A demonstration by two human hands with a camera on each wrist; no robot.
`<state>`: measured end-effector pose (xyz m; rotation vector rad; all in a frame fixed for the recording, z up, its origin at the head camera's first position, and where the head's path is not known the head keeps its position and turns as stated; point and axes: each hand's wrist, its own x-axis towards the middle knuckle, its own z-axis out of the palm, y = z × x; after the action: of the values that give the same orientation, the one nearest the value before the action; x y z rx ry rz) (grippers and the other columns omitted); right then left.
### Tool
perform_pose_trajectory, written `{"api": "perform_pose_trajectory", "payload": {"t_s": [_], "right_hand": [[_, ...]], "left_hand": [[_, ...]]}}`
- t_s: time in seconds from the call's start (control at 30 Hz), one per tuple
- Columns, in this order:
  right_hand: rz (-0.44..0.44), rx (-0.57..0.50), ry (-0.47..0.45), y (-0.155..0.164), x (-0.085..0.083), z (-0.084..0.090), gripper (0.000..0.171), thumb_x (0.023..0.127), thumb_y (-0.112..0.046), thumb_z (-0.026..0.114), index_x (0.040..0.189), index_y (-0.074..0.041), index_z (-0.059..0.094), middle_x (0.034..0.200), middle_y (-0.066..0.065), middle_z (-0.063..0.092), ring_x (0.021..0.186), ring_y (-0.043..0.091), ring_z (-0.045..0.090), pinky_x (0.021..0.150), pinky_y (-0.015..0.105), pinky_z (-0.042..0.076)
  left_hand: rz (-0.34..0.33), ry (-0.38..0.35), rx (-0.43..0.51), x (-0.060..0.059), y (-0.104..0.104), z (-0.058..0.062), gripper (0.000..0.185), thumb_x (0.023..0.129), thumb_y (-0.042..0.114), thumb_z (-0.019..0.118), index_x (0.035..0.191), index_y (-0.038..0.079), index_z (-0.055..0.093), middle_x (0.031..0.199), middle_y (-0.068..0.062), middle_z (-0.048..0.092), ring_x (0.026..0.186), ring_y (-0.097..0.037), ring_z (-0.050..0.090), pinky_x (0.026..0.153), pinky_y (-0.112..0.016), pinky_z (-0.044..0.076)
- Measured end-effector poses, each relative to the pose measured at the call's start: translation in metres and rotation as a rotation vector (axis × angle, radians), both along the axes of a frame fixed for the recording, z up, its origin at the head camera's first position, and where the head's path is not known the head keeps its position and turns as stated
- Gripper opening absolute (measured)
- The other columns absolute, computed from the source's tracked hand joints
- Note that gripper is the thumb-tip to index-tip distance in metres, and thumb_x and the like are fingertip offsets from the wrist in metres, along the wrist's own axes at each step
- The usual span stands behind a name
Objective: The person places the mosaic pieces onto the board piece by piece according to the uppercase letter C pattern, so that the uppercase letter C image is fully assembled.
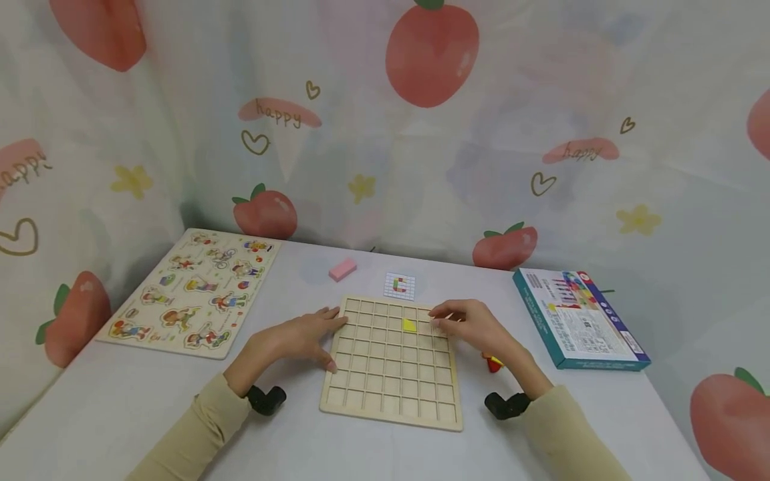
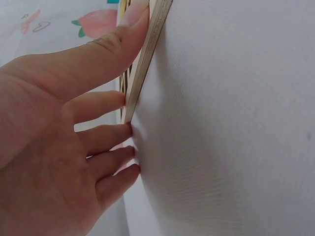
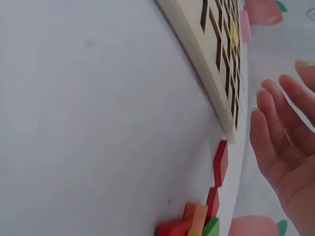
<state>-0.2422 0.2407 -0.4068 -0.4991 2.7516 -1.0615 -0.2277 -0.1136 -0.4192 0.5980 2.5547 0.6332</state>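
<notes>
**Steadying the grid board while a tile goes in**

The wooden grid board (image 1: 392, 361) lies flat on the surface (image 1: 120, 414), with a yellow tile (image 1: 409, 325) already seated near its far edge. The left hand (image 1: 295, 339) presses the board's left edge, fingers straight and spread. The right hand (image 1: 475, 327) hovers over the board's far right corner, fingers loosely curved; whether they pinch a piece cannot be told. Loose coloured blocks (image 3: 204, 216) lie just right of the board. Good practice, judging from this: keep the board braced and lower each tile square into its cell.
</notes>
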Motion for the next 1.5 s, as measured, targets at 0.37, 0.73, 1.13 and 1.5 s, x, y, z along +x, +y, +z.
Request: {"api": "perform_pose_trajectory", "payload": {"t_s": [0.37,0.73,1.13,1.5], "right_hand": [[-0.091,0.019,-0.026,0.033,0.001,-0.003,0.027,0.101,-0.023,0.066,0.122,-0.007,0.073,0.103,0.010,0.073,0.088,0.023,0.064,0.073,0.030,0.058],[-0.118,0.024,-0.049,0.057,-0.001,-0.006,0.026,0.101,-0.016,0.065,0.122,-0.002,0.071,0.102,0.012,0.073,0.087,0.024,0.067,0.071,0.029,0.060],[-0.119,0.072,-0.024,0.068,-0.003,-0.011,0.024,0.100,-0.011,0.066,0.120,0.000,0.072,0.109,0.014,0.074,0.090,0.022,0.064,0.071,0.021,0.055],[-0.150,0.121,-0.065,0.055,-0.007,-0.013,0.025,0.097,-0.019,0.072,0.119,-0.005,0.074,0.105,0.010,0.072,0.088,0.021,0.059,0.067,0.024,0.055]], "left_hand": [[-0.005,-0.004,-0.009,-0.002,-0.002,0.000,0.095,0.081,0.032,0.088,0.160,0.011,0.039,0.171,-0.014,0.022,0.158,-0.039,0.017,0.126,-0.060,0.020],[-0.007,-0.014,-0.015,0.000,-0.002,0.006,0.095,0.080,0.030,0.088,0.159,0.011,0.039,0.171,-0.014,0.023,0.158,-0.040,0.018,0.126,-0.060,0.020],[-0.017,-0.007,0.000,-0.001,-0.004,0.005,0.094,0.080,0.030,0.088,0.159,0.010,0.040,0.171,-0.015,0.023,0.158,-0.039,0.018,0.126,-0.059,0.019],[0.001,-0.005,0.006,0.000,-0.001,0.003,0.094,0.082,0.032,0.088,0.159,0.008,0.039,0.171,-0.016,0.022,0.159,-0.039,0.016,0.127,-0.058,0.019]]}}
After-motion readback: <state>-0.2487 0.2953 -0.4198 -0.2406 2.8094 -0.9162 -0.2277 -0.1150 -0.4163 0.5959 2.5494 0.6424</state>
